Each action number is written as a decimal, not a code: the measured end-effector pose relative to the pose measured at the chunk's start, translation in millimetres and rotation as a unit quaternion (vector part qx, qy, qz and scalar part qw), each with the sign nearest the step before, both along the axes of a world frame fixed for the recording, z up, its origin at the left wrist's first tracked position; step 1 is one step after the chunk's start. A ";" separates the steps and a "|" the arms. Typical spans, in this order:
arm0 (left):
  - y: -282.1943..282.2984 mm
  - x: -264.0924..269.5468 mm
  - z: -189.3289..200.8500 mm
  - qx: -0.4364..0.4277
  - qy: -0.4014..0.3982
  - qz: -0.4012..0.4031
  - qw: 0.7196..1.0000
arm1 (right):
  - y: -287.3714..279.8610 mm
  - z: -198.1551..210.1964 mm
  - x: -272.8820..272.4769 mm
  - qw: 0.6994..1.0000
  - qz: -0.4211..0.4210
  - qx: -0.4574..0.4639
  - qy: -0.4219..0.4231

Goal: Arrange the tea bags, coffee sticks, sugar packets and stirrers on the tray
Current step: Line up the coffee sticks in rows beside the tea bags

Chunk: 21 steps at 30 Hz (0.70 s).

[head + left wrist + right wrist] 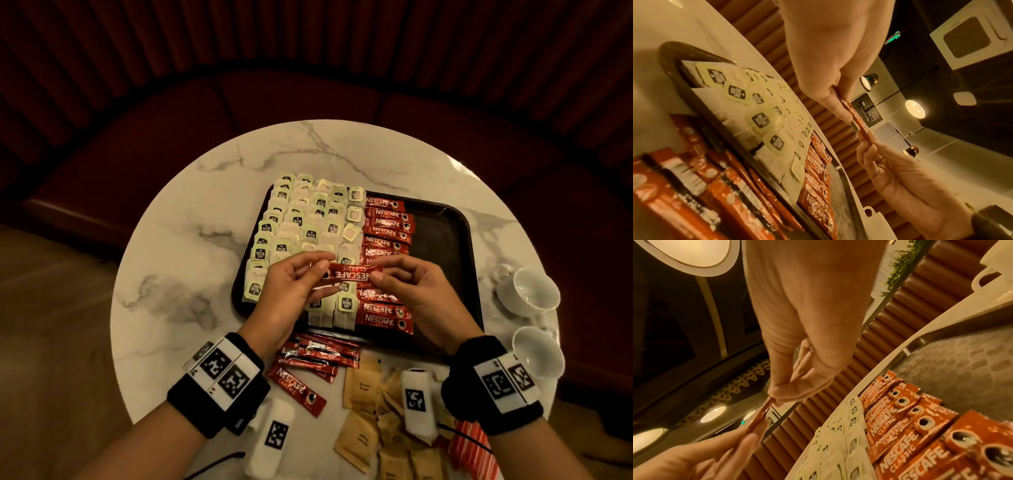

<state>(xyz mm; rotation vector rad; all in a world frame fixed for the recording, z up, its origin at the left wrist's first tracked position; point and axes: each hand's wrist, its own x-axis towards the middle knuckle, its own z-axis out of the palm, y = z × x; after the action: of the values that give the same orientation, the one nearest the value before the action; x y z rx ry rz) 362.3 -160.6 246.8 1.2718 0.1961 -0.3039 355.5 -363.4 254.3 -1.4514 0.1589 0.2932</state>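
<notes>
I hold one Nescafé coffee stick [352, 274] pinched at both ends, left hand [291, 291] at 9 o'clock and right hand [416, 291] at 3 o'clock, long axis parallel to the coffee stick column [385, 236] on the tray [445, 233] directly beneath.

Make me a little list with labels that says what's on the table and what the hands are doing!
Table: round white marble table
Tray: dark tray, right part bare
Tea bags: rows of tea bags filling the tray's left part
Coffee sticks on tray: red column of coffee sticks beside the tea bags
Held stick: one coffee stick above the tray
Left hand: left hand pinches one end
Right hand: right hand pinches the other end
Waiting: loose sticks and brown sugar packets off the tray
Cups: two white cups at the right edge
</notes>
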 end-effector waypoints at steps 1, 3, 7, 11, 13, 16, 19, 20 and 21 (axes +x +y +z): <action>0.0 -0.5 -1.8 0.041 -0.017 -0.019 0.999 | 0.2 -0.1 1.0 1.000 -0.020 0.009 -0.004; -1.4 -2.9 -3.8 0.107 -0.044 -0.078 0.990 | 1.0 1.0 3.7 0.997 -0.067 0.043 -0.008; -9.4 -7.6 -4.2 0.116 -0.035 -0.112 0.986 | 12.0 0.1 3.6 0.994 -0.079 0.070 -0.028; -14.5 -7.1 -3.5 0.099 -0.037 -0.084 0.991 | 25.4 -13.5 -3.7 0.999 -0.019 -0.017 -0.035; -14.0 -6.8 -3.9 0.139 -0.040 -0.087 0.986 | 24.2 -15.7 -4.4 0.999 -0.020 -0.033 -0.038; -10.0 -3.8 -2.9 0.149 -0.033 -0.041 0.988 | 17.6 -13.2 -2.8 0.996 0.014 -0.069 -0.054; -6.1 -0.5 3.4 0.129 -0.070 -0.024 0.989 | 15.1 -9.4 -2.3 0.991 0.077 -0.099 -0.053; -5.5 0.2 5.9 0.127 -0.081 -0.028 0.988 | 14.1 -8.1 -2.5 0.991 0.079 -0.095 -0.047; -5.0 1.0 7.4 0.123 -0.088 -0.029 0.988 | 12.5 -7.4 -2.4 0.992 0.073 -0.089 -0.045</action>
<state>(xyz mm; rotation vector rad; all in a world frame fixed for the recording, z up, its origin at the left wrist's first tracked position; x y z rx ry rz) 363.3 -165.6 254.2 1.5431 0.0447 -0.2202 353.2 -350.9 246.9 -1.6537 0.0049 0.3384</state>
